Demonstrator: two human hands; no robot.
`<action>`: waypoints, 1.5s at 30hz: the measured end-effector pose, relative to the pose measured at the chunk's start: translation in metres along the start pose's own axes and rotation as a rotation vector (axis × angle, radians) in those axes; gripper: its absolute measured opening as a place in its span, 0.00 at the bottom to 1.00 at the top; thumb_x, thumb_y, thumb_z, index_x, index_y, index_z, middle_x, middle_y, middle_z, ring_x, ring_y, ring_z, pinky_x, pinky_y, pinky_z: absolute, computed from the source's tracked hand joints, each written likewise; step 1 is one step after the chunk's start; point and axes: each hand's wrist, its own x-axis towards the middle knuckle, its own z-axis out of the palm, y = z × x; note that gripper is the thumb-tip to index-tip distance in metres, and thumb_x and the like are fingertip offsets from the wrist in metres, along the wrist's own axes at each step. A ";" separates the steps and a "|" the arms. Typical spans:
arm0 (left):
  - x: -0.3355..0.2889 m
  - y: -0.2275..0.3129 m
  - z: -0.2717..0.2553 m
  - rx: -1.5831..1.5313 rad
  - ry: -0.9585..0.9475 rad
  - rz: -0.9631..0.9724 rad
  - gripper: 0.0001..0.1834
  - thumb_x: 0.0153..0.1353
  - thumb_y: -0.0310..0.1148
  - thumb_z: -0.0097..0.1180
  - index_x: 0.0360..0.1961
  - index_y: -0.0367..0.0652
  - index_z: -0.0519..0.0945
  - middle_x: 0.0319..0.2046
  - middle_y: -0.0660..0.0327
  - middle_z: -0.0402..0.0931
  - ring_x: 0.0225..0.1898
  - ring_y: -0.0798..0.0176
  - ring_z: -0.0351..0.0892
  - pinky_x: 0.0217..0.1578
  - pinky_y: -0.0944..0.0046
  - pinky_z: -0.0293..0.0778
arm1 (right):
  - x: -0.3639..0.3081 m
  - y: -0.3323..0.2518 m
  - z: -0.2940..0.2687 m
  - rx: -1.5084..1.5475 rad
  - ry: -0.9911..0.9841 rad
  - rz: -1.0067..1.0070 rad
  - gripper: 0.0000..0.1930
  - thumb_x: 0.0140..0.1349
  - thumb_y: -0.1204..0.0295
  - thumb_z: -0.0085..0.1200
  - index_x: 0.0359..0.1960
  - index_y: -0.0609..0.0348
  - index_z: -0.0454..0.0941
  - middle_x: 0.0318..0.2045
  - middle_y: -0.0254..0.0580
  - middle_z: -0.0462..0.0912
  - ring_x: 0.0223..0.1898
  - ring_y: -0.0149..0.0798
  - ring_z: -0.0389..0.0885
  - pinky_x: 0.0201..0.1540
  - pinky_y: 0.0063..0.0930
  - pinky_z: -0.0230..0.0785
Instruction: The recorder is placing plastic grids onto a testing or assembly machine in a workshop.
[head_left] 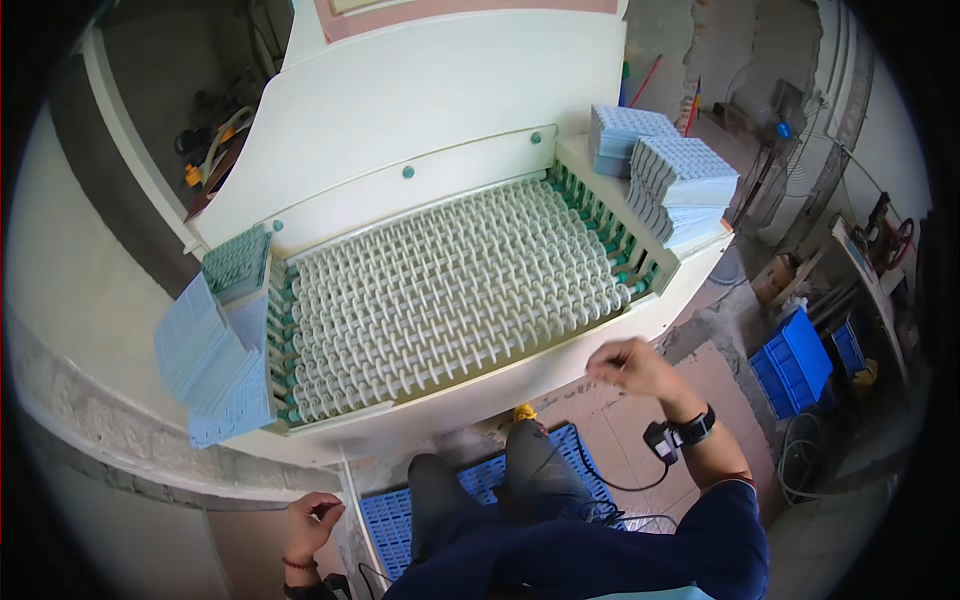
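Note:
My left hand (313, 525) hangs low at the left, beside the machine's near left corner, its fingers curled in and nothing visible in them. My right hand (630, 368) is just off the near right edge of the machine, closed loosely with no object showing. Before me lies a bed of white disc rollers (450, 290) with green end fittings, and nothing rests on it. Light blue thin panels (210, 350) stand in a leaning stack at its left, beside green panels (236, 262). On the right ledge sit two stacks of pale blue patterned panels (690, 175) (625, 125).
A raised white cover (450, 90) stands behind the rollers. Blue plastic crates (792, 365) lie on the floor at the right, near a loose cable (795, 460) and a standing fan (795, 165). Under my feet is a blue slatted mat (390, 520).

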 end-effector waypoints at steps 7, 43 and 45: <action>0.073 0.043 0.029 0.045 0.228 0.407 0.03 0.48 0.22 0.58 0.26 0.37 0.76 0.18 0.65 0.72 0.19 0.76 0.67 0.21 0.76 0.64 | 0.030 -0.044 -0.128 -0.146 0.997 -0.218 0.13 0.53 0.66 0.58 0.22 0.62 0.71 0.15 0.27 0.69 0.16 0.19 0.63 0.18 0.12 0.54; 0.148 0.033 0.075 -0.044 0.632 0.602 0.07 0.48 0.22 0.56 0.31 0.38 0.75 0.24 0.58 0.72 0.21 0.64 0.71 0.23 0.69 0.68 | 0.079 -0.002 -0.217 0.556 0.959 0.003 0.15 0.53 0.58 0.56 0.22 0.54 0.69 0.17 0.33 0.76 0.12 0.20 0.67 0.09 0.08 0.56; 0.147 0.033 0.074 -0.034 0.634 0.604 0.07 0.48 0.22 0.56 0.30 0.38 0.75 0.24 0.58 0.72 0.21 0.64 0.71 0.23 0.69 0.68 | 0.078 -0.004 -0.213 0.575 0.955 0.000 0.14 0.53 0.59 0.56 0.21 0.53 0.68 0.17 0.33 0.76 0.12 0.20 0.67 0.09 0.08 0.56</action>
